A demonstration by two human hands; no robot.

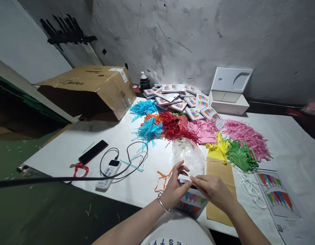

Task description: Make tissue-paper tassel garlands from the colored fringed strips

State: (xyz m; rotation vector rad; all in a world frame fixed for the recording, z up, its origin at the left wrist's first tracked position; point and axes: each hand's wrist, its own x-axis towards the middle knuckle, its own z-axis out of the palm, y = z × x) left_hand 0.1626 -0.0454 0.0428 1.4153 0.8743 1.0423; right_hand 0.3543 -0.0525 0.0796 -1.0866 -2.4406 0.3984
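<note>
Close to my body at the table's front edge is a flat box (191, 203) printed with colourful bunting, its white top flap (184, 178) uppermost. My left hand (173, 191), with a bangle at the wrist, is closed on the box's upper left side, thumb along the flap. From the right, my right hand (216, 191) pinches the flap's edge near the left thumb. What lies inside the box is hidden. Just beyond the hands sits a clear plastic bag (188, 157). An orange strip (161, 180) lies left of the left hand, and brown paper (222, 200) lies under the right forearm.
Fringed bundles in blue (149, 127), red (175, 125), pink (245, 136), yellow (218, 148) and green (241, 153) lie behind the hands. Beyond are piled printed boxes (172, 95), a white case (230, 102) and a carton (113, 90). A phone (93, 152), power bank (108, 175) and cable lie left.
</note>
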